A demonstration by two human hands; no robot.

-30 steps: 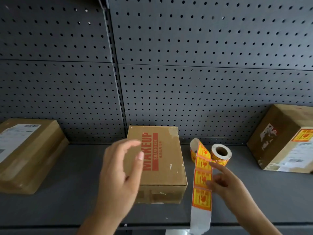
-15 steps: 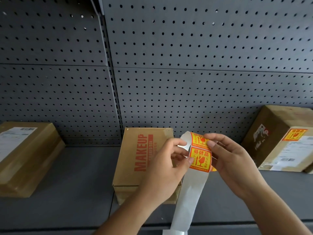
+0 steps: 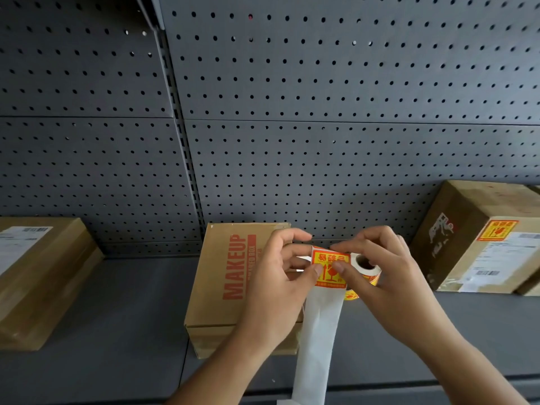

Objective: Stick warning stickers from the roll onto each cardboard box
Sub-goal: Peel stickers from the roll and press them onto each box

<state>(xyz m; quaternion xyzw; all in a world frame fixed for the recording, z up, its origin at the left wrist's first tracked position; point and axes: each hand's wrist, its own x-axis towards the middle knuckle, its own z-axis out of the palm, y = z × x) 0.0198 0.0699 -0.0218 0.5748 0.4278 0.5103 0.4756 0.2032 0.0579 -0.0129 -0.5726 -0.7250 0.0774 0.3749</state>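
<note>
Fingers (image 3: 295,252) of my left hand (image 3: 274,290) and right hand (image 3: 391,290) pinch the sticker (image 3: 330,266) at its edges, likely to peel it off the liner (image 3: 315,346), over the MAKEUP box (image 3: 230,282) mid shelf (image 3: 117,317), roll (image 3: 366,266) just behind.

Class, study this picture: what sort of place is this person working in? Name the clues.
Probably a stockroom or parcel-dispatch area. Clues: grey pegboard shelving, a cardboard box bearing a printed shipping label, and a roll of warning stickers being peeled.
</note>
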